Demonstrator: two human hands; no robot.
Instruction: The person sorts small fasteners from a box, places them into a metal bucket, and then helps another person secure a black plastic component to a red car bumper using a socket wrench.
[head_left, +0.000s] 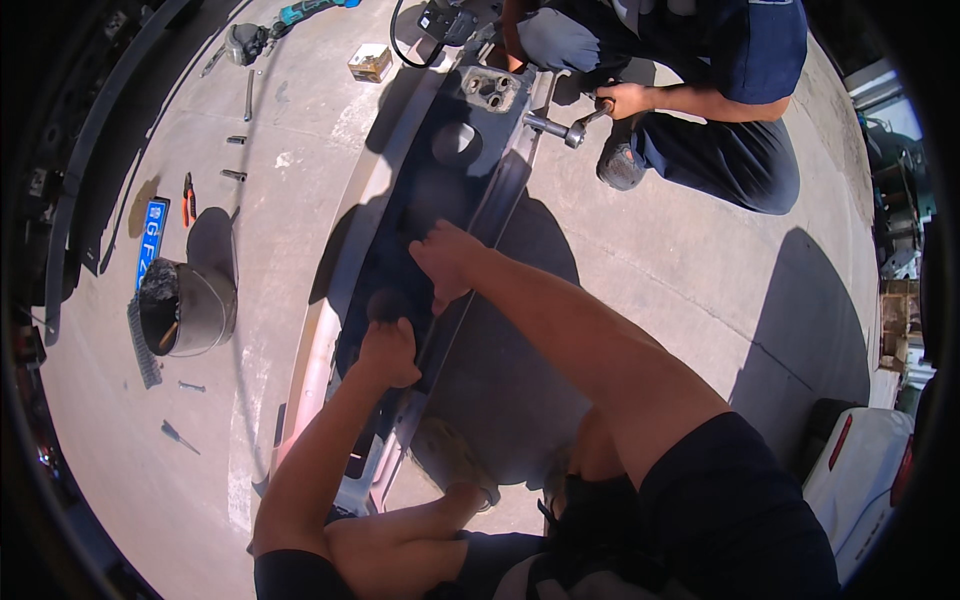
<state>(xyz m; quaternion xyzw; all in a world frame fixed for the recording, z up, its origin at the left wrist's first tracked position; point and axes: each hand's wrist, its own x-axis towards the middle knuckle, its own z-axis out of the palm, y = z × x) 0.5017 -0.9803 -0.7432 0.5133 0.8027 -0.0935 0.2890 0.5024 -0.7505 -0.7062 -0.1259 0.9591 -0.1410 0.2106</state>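
Observation:
A long metal channel beam (480,215) with a dark inside and light side flanges runs away from me, over the ground between my legs and a person opposite. My left hand (388,352) is closed low over the channel, beside a round dark spot in its floor. Farther up, my right hand (442,262) is curled over the channel near its right flange. Whatever either hand may hold is hidden under the fingers. Beyond my hands the channel floor has a round hole (456,145) and a plate with several smaller holes (489,90).
At the far end a crouching person (710,90) grips a socket wrench (574,134) against the beam. On the left are a bucket (205,310), a blue plate (152,238), pliers (189,198) and a small box (370,62). A white car (855,490) stands lower right.

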